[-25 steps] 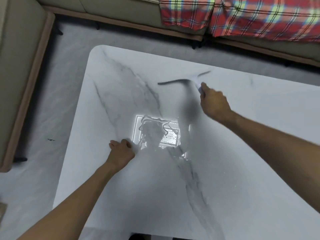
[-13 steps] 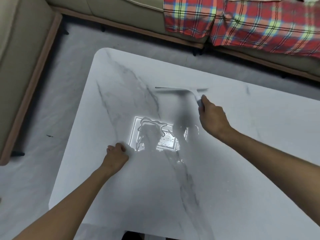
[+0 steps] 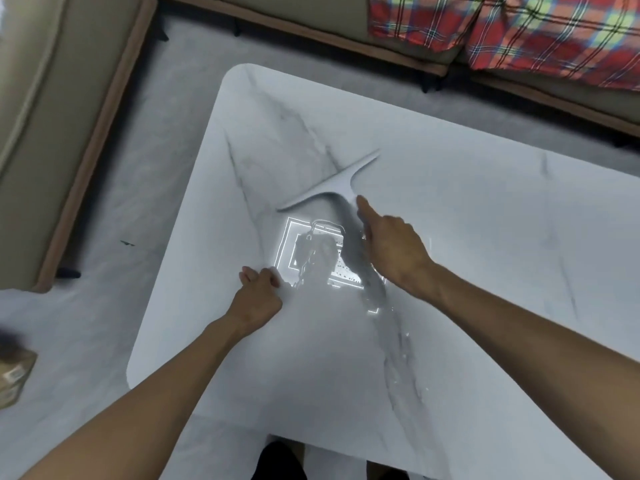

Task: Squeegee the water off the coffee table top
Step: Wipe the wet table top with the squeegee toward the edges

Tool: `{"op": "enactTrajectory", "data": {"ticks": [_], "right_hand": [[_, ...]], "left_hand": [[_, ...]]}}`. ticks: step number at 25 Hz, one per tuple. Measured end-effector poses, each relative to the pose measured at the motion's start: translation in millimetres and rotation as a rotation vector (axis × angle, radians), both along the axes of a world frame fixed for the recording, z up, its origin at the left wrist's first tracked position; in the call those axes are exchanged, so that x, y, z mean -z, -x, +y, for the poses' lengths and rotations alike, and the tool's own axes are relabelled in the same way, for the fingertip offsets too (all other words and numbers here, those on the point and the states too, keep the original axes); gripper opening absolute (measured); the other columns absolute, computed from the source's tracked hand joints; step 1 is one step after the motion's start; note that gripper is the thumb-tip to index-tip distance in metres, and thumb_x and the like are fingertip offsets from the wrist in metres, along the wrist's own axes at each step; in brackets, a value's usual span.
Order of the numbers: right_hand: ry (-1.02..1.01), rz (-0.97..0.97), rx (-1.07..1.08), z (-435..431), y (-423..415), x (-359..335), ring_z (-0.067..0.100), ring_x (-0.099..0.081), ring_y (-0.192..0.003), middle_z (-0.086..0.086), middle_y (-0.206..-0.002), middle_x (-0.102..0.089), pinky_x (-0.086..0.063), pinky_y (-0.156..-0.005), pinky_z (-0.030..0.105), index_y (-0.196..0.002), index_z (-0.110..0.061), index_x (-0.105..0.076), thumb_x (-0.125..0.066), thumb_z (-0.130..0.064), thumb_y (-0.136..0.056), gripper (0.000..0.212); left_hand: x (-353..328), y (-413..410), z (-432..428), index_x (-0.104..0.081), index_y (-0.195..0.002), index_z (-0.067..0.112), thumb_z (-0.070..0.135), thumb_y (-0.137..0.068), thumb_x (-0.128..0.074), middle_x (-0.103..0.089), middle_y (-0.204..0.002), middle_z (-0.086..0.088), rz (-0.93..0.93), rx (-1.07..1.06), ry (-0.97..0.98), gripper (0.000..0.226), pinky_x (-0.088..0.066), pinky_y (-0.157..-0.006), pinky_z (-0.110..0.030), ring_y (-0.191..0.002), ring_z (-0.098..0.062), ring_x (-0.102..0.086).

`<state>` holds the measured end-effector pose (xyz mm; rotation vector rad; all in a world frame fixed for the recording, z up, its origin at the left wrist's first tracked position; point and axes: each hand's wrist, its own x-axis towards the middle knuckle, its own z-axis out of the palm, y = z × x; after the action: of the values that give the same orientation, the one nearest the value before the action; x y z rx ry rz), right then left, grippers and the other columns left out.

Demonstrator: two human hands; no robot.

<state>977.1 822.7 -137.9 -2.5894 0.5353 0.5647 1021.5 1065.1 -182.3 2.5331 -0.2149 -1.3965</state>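
Toward the middle of a white marbled table [image 3: 485,237], seen from above, a pale T-shaped squeegee [image 3: 332,183] meets the top. Its blade runs slantwise, one end nearer the left edge and the other nearer the far edge. The blade seems to touch the surface, though blur makes that uncertain. The right hand [image 3: 391,251] grips the handle, with the forefinger laid straight along it toward the blade. The left hand [image 3: 258,292] rests on the top near the left edge. Its fingers are curled under and nothing shows in it.

Between the hands lies a shallow sheet of water [image 3: 322,258], bright with a reflected square lamp. It sits just on the near side of the blade. A trail of drops [image 3: 401,344] runs from it toward the near edge. Beyond the far and left edges stands a beige sofa [image 3: 52,133], with a red plaid blanket [image 3: 519,32] draped over it.

The stroke in hand looks like a pull through the wet patch. To do it well, the blade probably needs even pressure along its whole length. It should tilt so the rubber edge trails, and travel in one steady pass right off an edge of the table. Overlapping the next pass would likely catch the drops that lie outside the blade's reach
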Motion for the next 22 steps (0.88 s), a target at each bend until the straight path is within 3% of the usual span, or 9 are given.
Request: {"op": "enactTrajectory", "data": {"ticks": [4, 7, 10, 16, 19, 22], "right_hand": [[0.095, 0.054, -0.128, -17, 77, -1, 0.03, -0.042, -0.057, 0.004, -0.073, -0.046, -0.032, -0.054, 0.033, -0.149, -0.034, -0.014, -0.044, -0.021, -0.09, 0.067], [0.171, 0.08, -0.179, -40, 127, 2, 0.028, -0.038, -0.051, 0.0, -0.068, -0.04, -0.03, -0.05, 0.031, -0.148, -0.039, -0.012, -0.047, -0.016, -0.09, 0.071], [0.215, 0.1, -0.223, -65, 171, -5, 0.024, -0.034, -0.046, -0.001, -0.067, -0.039, -0.03, -0.048, 0.03, -0.147, -0.04, -0.014, -0.046, -0.017, -0.09, 0.069], [0.218, 0.197, -0.217, -114, 231, -36, 0.027, -0.052, -0.061, 0.001, -0.077, -0.053, -0.04, -0.055, 0.032, -0.147, -0.044, -0.015, -0.037, -0.019, -0.095, 0.062], [0.175, 0.107, -0.145, -121, 241, -50, 0.028, -0.052, -0.06, 0.0, -0.071, -0.05, -0.046, -0.059, 0.036, -0.144, -0.049, -0.019, -0.031, -0.024, -0.097, 0.054], [0.145, 0.055, -0.149, -113, 238, -57, 0.03, -0.055, -0.064, -0.001, -0.073, -0.052, -0.047, -0.061, 0.036, -0.143, -0.051, -0.023, -0.027, -0.034, -0.1, 0.046]], "left_hand": [[-1, 5, 0, -0.043, -0.125, 0.003, -0.003, -0.086, -0.045, -0.023, -0.146, -0.033, -0.033, -0.033, -0.012, 0.04, -0.039, -0.099, -0.039, -0.137, -0.047, -0.031], [-11, 25, -6, -0.048, -0.115, 0.009, 0.009, -0.085, -0.053, -0.042, -0.132, -0.02, -0.021, -0.168, 0.032, 0.03, -0.043, -0.086, -0.035, -0.115, -0.035, -0.051], [-23, 69, -15, -0.049, -0.106, 0.014, 0.01, -0.082, -0.053, -0.05, -0.118, -0.012, 0.034, -0.254, 0.052, 0.025, -0.042, -0.069, -0.029, -0.086, -0.023, -0.055], [-43, 124, -22, -0.05, -0.118, 0.009, 0.012, -0.086, -0.053, -0.06, -0.107, -0.013, 0.094, -0.445, 0.048, 0.033, -0.041, -0.064, -0.028, -0.087, -0.024, -0.053], [-50, 127, -21, -0.053, -0.115, 0.01, 0.012, -0.087, -0.054, -0.056, -0.093, -0.007, -0.009, -0.476, 0.08, 0.028, -0.039, -0.059, -0.026, -0.078, -0.022, -0.052], [-53, 129, -18, -0.055, -0.112, 0.011, 0.012, -0.086, -0.055, -0.056, -0.092, -0.006, -0.045, -0.509, 0.113, 0.026, -0.039, -0.059, -0.024, -0.072, -0.017, -0.051]]}}
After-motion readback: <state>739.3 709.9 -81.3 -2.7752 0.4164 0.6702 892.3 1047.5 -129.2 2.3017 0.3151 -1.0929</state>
